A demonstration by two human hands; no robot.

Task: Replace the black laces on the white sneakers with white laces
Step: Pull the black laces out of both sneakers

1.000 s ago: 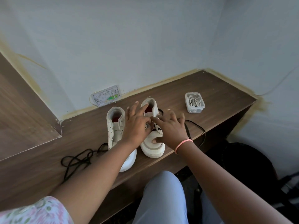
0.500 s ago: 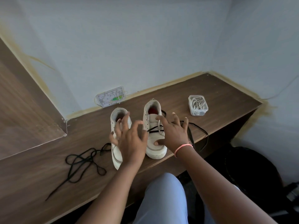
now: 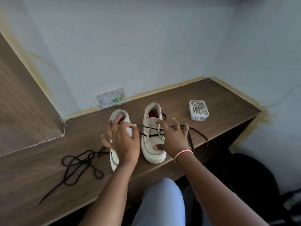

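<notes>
Two white sneakers stand side by side on the wooden desk (image 3: 211,95), toes toward me. My left hand (image 3: 123,141) hovers over the left sneaker (image 3: 119,114) and pinches a black lace (image 3: 143,127) drawn leftward from the right sneaker (image 3: 153,149). That lace still crosses the lower eyelets and trails off to the right (image 3: 202,137). My right hand (image 3: 174,137) holds the right sneaker, thumb on the toe cap, fingers spread along its side. A second black lace (image 3: 78,165) lies loose on the desk at the left. White laces sit in a clear plastic box (image 3: 198,110) at the back right.
A wall socket plate (image 3: 111,98) sits just behind the sneakers. A raised wooden panel (image 3: 24,103) borders the desk on the left. The desk's front edge runs right below the sneakers' toes. My knee (image 3: 159,201) is under it, and a dark bag (image 3: 244,176) lies on the floor at right.
My left hand has moved left off the right sneaker, drawing a black lace out sideways with it. My right hand has stayed on the right sneaker.
</notes>
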